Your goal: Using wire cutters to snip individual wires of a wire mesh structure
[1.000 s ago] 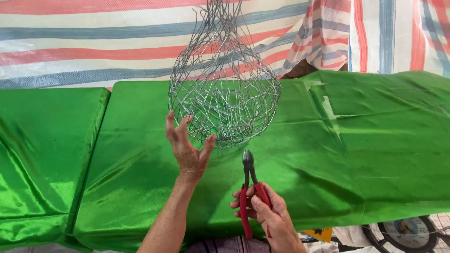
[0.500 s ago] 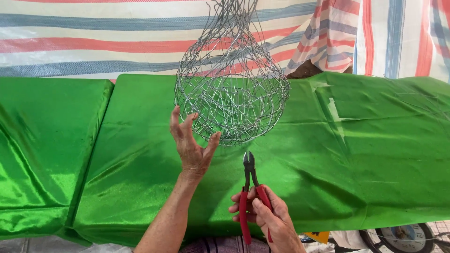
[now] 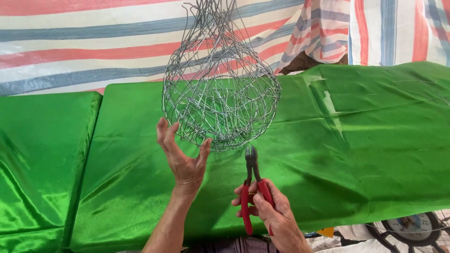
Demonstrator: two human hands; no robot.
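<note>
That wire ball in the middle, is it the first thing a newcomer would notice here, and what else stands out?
Yes: the round wire mesh basket hangs in the centre, its wires gathered towards the top edge. Below it the open left hand reaches up at its underside, while the right hand holds red-handled cutters pointing up at it. Bright green shiny cloth covers the table behind, with a striped tarp beyond.

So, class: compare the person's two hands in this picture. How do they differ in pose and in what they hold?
The left hand is open, fingers spread, cupping the underside of the wire basket; the right hand is closed around red-handled cutters. The left sits higher, at the basket; the right lower, cutter tip just below the basket. Both are bare, above the green cloth.
</note>
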